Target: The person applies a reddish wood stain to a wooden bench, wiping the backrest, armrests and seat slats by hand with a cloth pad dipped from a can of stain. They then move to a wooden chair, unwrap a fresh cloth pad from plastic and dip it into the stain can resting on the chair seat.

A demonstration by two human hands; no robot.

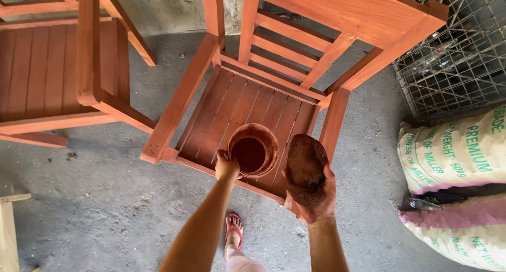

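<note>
- Left hand (226, 166) gripped the near rim of a small stain-caked pot (253, 149), fingers closed on it; the pot sat on the chair seat (221, 114), close to the seat's front edge and roughly mid-width.
- Pot was open, dark reddish-brown liquid inside (level hard to read, looked partly full).
- Right hand (313, 201) was cupped shut around a stained brown wad (305, 169), some cloth or fibre pad, held just right of the pot, over the seat's front-right corner. Wad and pot were near each other; I couldn't tell if they touched.
- Chair (295, 56) was already an even orange-red on every face in view: seat slats, back slats, arms, front legs. My read: first coat was largely on.
- Seat slats looked darker than the arms (may have been shade or an extra pass, can't say).
- Undersides and the rear of the back weren't visible, so coverage there was unknown.
- Second chair (47, 77) at the left edge of the floor (95, 198) carried the same colour, so it also looked done or close.
- Remaining work, as a judgement: touch-ups or another coat; no bare wood spotted on either chair.
- Printed sacks (458, 156) and a wire cage (458, 61) sat by the right side, well apart from the chair; a foot in a red sandal (233, 232) stood in front of it.
</note>
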